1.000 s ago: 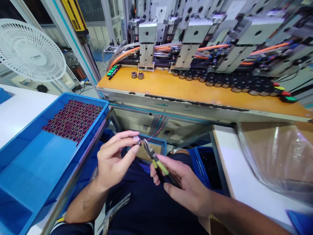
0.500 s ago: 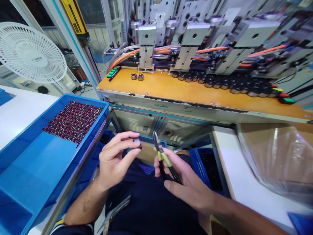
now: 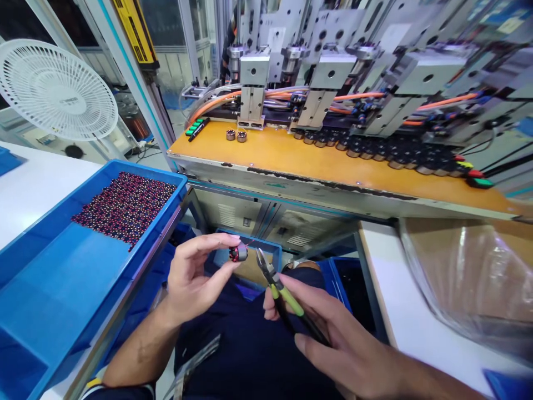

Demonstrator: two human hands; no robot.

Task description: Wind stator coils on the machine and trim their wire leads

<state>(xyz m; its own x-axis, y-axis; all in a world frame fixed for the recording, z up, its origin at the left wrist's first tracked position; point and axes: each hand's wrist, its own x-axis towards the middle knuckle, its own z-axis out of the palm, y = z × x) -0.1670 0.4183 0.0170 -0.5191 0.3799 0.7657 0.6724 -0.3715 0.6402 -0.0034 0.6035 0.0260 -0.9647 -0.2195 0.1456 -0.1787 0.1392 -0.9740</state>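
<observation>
Between the thumb and fingertips of my left hand (image 3: 195,278) is a small wound motor stator (image 3: 239,253), with a grey metal rim and dark and red windings. A thin wire sticks out from its upper right. My right hand (image 3: 328,322) is wrapped round the black and yellow-green handles of cutting pliers (image 3: 287,294). Their jaws point up and left, parted slightly, a short way right of the stator and not touching it. Both hands are above my lap.
At left, a blue tray (image 3: 54,283) holds many small dark-red parts. A machine with an orange worktop (image 3: 283,161) spans the front, bearing a row of dark round parts (image 3: 375,150). A white fan (image 3: 58,89) stands at far left. Plastic sheeting (image 3: 470,278) covers a box at right.
The stator has been turned in my left fingers, so its windings and a loose wire now show. My right hand and the pliers have shifted slightly down and right.
</observation>
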